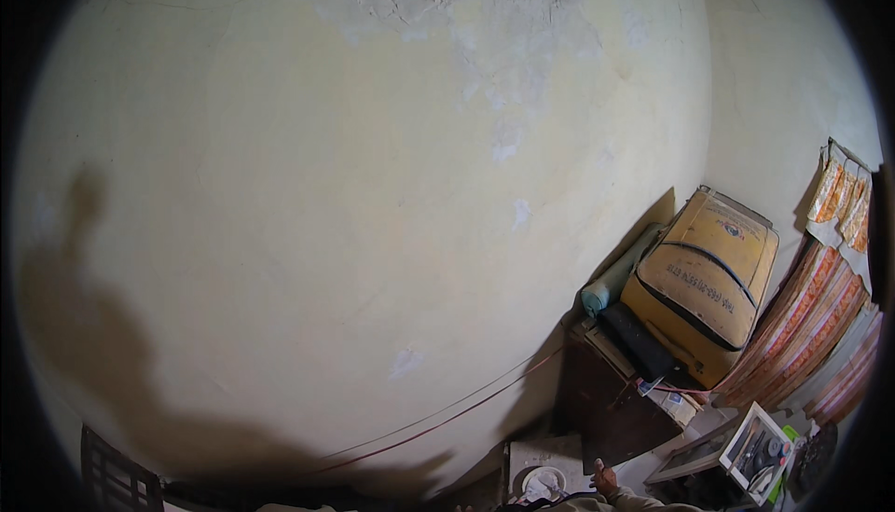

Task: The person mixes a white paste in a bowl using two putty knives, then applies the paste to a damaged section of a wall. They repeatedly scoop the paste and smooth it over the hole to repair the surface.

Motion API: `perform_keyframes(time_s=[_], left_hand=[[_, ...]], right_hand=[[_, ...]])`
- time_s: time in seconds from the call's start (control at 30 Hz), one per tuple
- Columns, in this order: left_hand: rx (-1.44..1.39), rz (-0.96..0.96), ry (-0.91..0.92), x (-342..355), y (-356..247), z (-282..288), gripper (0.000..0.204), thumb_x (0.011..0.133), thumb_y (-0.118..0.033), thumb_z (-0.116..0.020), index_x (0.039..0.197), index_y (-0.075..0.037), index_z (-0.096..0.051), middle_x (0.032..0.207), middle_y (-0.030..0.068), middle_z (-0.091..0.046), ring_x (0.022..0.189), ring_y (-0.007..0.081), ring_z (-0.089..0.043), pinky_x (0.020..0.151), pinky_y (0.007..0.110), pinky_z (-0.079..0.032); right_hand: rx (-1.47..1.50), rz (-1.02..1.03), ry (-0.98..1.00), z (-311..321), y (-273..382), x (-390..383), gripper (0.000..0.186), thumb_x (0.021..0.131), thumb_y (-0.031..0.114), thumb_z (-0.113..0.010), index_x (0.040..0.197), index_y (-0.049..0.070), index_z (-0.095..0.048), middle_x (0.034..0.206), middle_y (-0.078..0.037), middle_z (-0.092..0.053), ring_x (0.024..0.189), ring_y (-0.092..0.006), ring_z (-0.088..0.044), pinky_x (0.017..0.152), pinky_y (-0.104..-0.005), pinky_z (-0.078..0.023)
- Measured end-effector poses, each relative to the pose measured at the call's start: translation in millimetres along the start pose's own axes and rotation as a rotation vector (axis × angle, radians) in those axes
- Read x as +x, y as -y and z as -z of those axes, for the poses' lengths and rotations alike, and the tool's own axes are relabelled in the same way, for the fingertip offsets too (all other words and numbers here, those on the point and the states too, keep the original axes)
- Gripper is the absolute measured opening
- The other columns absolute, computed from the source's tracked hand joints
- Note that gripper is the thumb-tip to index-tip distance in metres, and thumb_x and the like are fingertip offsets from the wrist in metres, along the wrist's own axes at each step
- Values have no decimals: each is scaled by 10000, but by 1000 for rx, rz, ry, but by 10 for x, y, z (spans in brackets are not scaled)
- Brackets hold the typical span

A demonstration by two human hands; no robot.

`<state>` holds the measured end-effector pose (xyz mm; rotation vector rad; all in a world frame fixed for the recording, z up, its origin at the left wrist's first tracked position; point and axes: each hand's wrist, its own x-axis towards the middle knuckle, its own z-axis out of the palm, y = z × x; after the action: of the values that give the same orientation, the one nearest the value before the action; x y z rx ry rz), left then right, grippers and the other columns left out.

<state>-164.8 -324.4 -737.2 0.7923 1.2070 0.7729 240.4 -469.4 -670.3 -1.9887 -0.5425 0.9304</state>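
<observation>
At the lower edge my right hand [606, 480] shows beyond a pale sleeve [643, 503]. Its fingers look apart, and I see nothing in them. Just left of it is a round white bowl [561, 477] with something whitish inside, on a pale worn surface [518, 456]. Only a sliver of what seems to be my left hand [463, 508] reaches the bottom edge; its fingers are too cut off to read.
A yellow-brown suitcase [699, 288], a rolled teal mat [611, 288] and a black bag [636, 339] lie on a dark cabinet [611, 409]. Striped curtains [802, 325] hang right. A white-framed case [755, 451] holds small items. Red wire [447, 417] crosses the peeling wall [308, 214].
</observation>
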Motion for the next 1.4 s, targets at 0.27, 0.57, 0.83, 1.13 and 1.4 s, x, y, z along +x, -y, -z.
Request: perform_keyframes(time_s=[0.27, 0.57, 0.83, 1.13, 1.4], left_hand=[[124, -6, -38, 63, 0, -60, 427, 1012, -268, -480, 1389, -86, -395, 1081, 113, -523, 710, 254, -474, 590, 415, -444], [161, -10, -54, 30, -21, -80, 420, 1017, -274, -469, 1388, -88, -404, 1138, 113, -511, 792, 269, -480, 651, 426, -452], [164, -7, -35, 143, 220, -32, 415, 1021, -278, -460, 1387, -90, -411, 1188, 113, -502, 865, 283, -486, 705, 436, -459], [137, -11, -26, 88, 331, 65, 410, 1026, -283, -450, 1387, -92, -420, 1245, 113, -491, 947, 299, -492, 765, 447, -467], [-65, -64, 108, 35, 515, 50, 406, 1030, -288, -441, 1386, -93, -428, 1295, 113, -481, 1020, 312, -498, 819, 457, -474]], right_hand=[[-24, -7, 19, 10, -140, 79, 762, 950, 662, -326, 888, -47, -595, 634, -168, -629, 553, -276, -666, 559, -407, -551], [-8, -34, 20, -43, -195, 125, 799, 910, 699, -392, 905, -78, -581, 713, -204, -643, 599, -287, -679, 532, -397, -557], [-8, -62, 52, 23, -215, 128, 808, 911, 704, -375, 854, -70, -597, 695, -199, -642, 602, -291, -681, 555, -402, -562], [7, -55, 77, -14, -163, 104, 816, 904, 702, -401, 990, -92, -565, 755, -217, -648, 606, -289, -679, 549, -405, -567], [-67, -36, -10, 25, -464, 98, 833, 924, 696, -353, 936, -101, -595, 740, -220, -660, 604, -296, -680, 564, -401, -560]])
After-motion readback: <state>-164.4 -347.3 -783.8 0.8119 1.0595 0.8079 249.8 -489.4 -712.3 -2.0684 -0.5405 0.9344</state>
